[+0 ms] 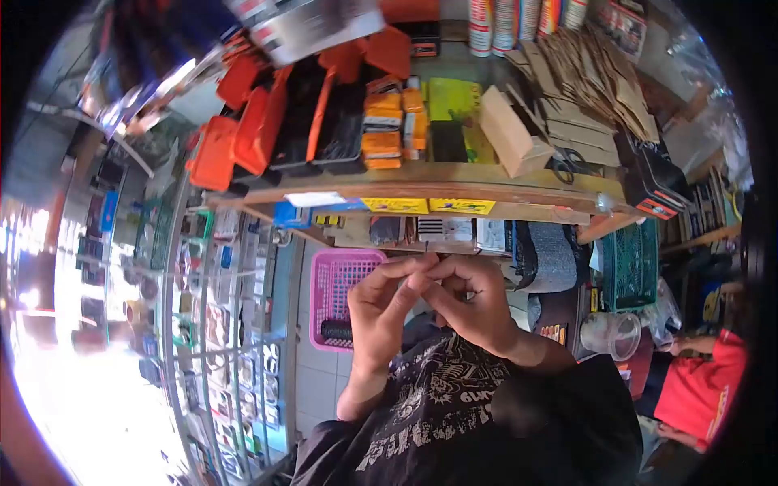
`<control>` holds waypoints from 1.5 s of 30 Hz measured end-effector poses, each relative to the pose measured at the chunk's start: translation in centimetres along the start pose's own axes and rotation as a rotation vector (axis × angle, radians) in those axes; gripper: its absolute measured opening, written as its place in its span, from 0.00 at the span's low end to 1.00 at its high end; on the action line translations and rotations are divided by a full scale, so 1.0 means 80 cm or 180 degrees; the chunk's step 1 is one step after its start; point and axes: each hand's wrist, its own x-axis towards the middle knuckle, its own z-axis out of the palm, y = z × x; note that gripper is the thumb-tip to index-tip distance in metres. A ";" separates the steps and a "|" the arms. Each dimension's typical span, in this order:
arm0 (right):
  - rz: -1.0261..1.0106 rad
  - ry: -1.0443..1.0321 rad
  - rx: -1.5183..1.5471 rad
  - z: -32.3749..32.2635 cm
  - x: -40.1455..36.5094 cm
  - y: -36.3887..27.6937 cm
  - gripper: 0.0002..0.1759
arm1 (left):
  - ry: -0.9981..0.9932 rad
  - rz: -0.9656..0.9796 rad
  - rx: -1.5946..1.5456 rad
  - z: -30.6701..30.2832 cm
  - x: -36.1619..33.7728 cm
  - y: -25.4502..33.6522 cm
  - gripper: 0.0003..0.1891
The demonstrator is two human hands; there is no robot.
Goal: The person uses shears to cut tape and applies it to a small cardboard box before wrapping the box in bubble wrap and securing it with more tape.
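Observation:
My left hand and my right hand meet at the fingertips in front of my chest. Both are closed in a pinch, thumbs against forefingers. A thin dark tip seems to stick up above the fingers, too small to name; whatever else they hold is hidden. Beyond the hands is a wooden shelf. A pink plastic basket with a dark object inside stands on the tiled floor by my left hand.
Orange-red bins, small orange boxes, scissors and brown paper bags fill the shelf. Spray cans stand behind. A green crate and a person in a red shirt are at right; glass display cases are left.

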 end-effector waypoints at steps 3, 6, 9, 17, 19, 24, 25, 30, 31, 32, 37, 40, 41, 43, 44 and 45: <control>-0.0015 -0.0076 -0.0072 0.024 -0.006 0.011 0.06 | 0.0243 0.0000 -0.0057 -0.015 -0.015 0.008 0.08; -0.0117 -0.0002 -0.0248 0.040 -0.015 0.017 0.08 | 0.0693 0.0169 0.0346 -0.015 -0.021 0.007 0.08; -0.0082 -0.0165 -0.0284 0.051 -0.040 0.016 0.22 | 0.0774 0.0279 0.0348 -0.023 -0.029 -0.003 0.08; 0.1064 -0.1595 0.0097 0.005 -0.110 -0.003 0.47 | 0.0142 -0.0341 -0.0101 -0.072 -0.129 -0.029 0.09; 0.0310 -0.2055 -0.1492 -0.025 -0.091 -0.026 0.40 | 0.0086 -0.0216 -0.0041 -0.088 -0.138 -0.026 0.08; -0.0134 0.0951 -0.2190 -0.156 0.012 -0.030 0.09 | -0.0156 -0.0378 -0.0065 -0.085 -0.137 0.012 0.08; -0.0388 0.1090 -0.2536 -0.200 0.039 -0.022 0.11 | -0.0286 -0.0396 -0.0081 -0.086 -0.132 0.015 0.08; -0.0186 0.0933 -0.4450 -0.301 0.116 -0.008 0.17 | -0.0257 -0.0489 0.0027 -0.094 -0.127 0.015 0.07; -0.0209 0.0902 -0.4451 -0.303 0.119 -0.008 0.17 | -0.0164 -0.0544 0.0026 -0.095 -0.126 0.016 0.08; -0.0068 0.0893 -0.4488 -0.304 0.120 -0.009 0.18 | -0.0067 -0.0604 0.0022 -0.096 -0.125 0.016 0.08; 0.0643 0.0892 -0.4875 -0.301 0.125 -0.015 0.21 | -0.0044 -0.0632 -0.0250 -0.120 -0.126 -0.006 0.10; 0.0641 0.0841 -0.5074 -0.310 0.117 -0.010 0.24 | -0.0026 -0.0742 -0.0385 -0.132 -0.131 -0.011 0.11; 0.0452 0.0838 -0.4985 -0.315 0.116 -0.009 0.24 | -0.0043 -0.0693 -0.0270 -0.135 -0.129 -0.011 0.13; 0.0251 0.0838 -0.4909 -0.327 0.109 -0.013 0.25 | -0.0063 -0.0629 -0.0169 -0.140 -0.128 -0.010 0.16; 0.0194 0.1102 -0.4801 -0.333 0.098 -0.017 0.25 | -0.0084 -0.0591 -0.0255 -0.145 -0.128 -0.010 0.18; 0.0137 0.1349 -0.4686 -0.333 0.088 -0.019 0.26 | -0.0094 -0.0558 -0.0343 -0.148 -0.128 -0.011 0.20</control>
